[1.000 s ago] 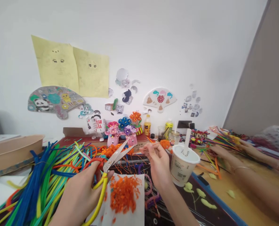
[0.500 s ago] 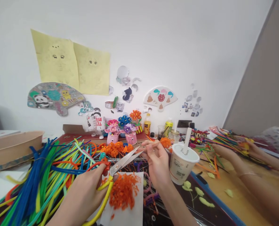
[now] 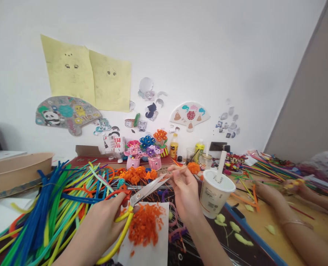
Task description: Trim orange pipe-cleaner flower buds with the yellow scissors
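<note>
My left hand (image 3: 104, 218) is closed on a pair of scissors (image 3: 147, 191), its fingers around the handles. The blades point up and right, their tips close to my right fingers and only slightly apart. My right hand (image 3: 184, 188) is in a pinch at the blade tips. What it pinches is too small to make out; a faint orange bit shows there. Under the scissors lies a white sheet (image 3: 152, 255) with a heap of orange fuzz clippings (image 3: 145, 227). Orange pipe-cleaner flowers (image 3: 137, 174) lie just behind the blades.
Many coloured pipe cleaners (image 3: 49, 210) spread at left near a tan basin (image 3: 17, 168). A lidded cup with a straw (image 3: 216, 194) stands right of my right hand. Finished flower pots (image 3: 154, 162) and bottles (image 3: 174, 147) line the back. Another person's arms (image 3: 291, 214) work at right.
The scissor blades have closed from wider apart to nearly together by my right fingertips. At right, the other person's hands have shifted. The view has moved slightly.
</note>
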`<move>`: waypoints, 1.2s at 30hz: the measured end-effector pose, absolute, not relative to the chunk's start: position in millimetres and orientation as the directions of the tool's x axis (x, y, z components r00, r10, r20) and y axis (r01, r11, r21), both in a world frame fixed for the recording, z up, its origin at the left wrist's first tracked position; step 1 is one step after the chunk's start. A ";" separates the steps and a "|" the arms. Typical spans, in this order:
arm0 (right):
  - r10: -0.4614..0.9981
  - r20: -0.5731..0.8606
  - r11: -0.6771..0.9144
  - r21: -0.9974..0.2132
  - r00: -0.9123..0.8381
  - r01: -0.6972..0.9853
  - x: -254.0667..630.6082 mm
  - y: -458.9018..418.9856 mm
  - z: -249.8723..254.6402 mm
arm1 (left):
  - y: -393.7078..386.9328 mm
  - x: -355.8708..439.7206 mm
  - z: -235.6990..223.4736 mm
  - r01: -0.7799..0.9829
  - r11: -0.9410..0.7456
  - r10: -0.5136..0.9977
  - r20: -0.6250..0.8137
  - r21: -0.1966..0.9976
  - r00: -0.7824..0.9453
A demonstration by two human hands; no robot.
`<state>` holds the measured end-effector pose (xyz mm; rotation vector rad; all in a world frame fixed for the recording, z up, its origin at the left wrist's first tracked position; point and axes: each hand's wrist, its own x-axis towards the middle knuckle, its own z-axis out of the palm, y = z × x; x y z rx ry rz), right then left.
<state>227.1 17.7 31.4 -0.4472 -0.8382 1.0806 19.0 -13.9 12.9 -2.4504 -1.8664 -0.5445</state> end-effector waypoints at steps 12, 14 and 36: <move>0.909 0.359 0.406 -0.662 0.209 -0.630 227.1 19.0 30.0 | -10.8 19.4 13.4 0.934 -0.289 0.940 0.244 0.209 0.237; 0.911 0.358 0.404 -0.660 0.207 -0.633 227.1 18.9 30.1 | -10.4 19.2 12.3 0.936 -0.284 0.943 0.239 0.208 0.233; 0.894 0.331 0.445 -0.735 0.302 -0.512 229.5 24.0 27.5 | -13.1 18.3 28.9 0.895 -0.208 0.952 0.293 0.395 0.092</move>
